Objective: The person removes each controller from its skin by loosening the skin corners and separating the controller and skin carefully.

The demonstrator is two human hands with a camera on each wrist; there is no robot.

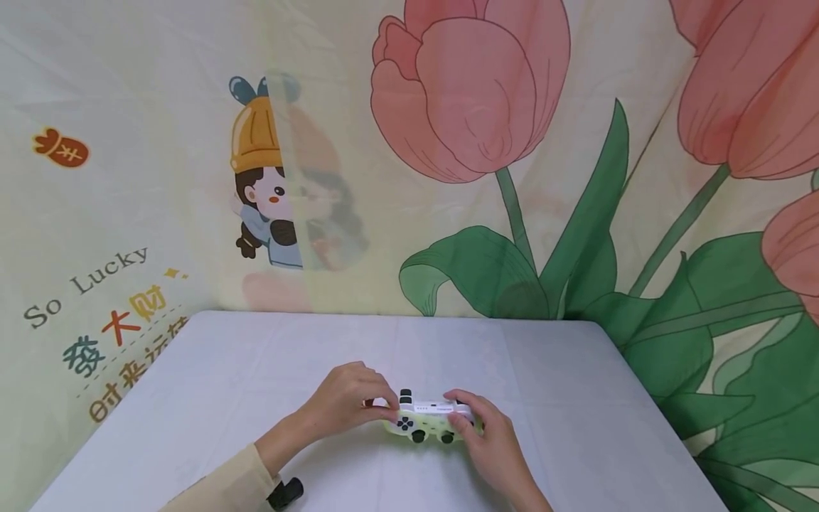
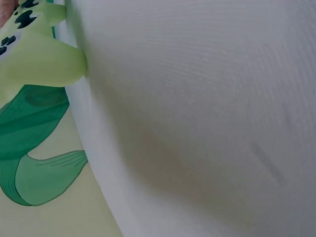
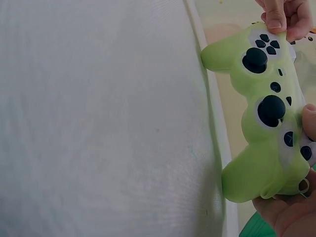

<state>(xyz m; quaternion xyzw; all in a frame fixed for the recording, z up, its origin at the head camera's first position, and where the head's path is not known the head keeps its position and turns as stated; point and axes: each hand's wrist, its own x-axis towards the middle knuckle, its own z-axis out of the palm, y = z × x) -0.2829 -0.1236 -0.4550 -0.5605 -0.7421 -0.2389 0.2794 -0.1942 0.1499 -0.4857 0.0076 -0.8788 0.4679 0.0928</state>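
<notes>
A white game controller (image 1: 435, 408) with a light green soft cover (image 3: 252, 170) over it is held just above the table, tilted, its handles toward me. My left hand (image 1: 348, 402) pinches the cover's upper edge at the controller's left end, beside the direction pad. With fingers behind and thumb in front, my right hand (image 1: 498, 441) grips the right end. Around the right-hand buttons, in the right wrist view, the cover sits askew and part of the white body (image 3: 307, 148) shows. Both black thumbsticks (image 3: 271, 109) poke through it.
A white cloth covers the table (image 1: 358, 476). Behind it hangs a curtain (image 1: 339, 43) printed with tulips and a cartoon figure. A black wrist device (image 1: 286, 493) is at my left sleeve.
</notes>
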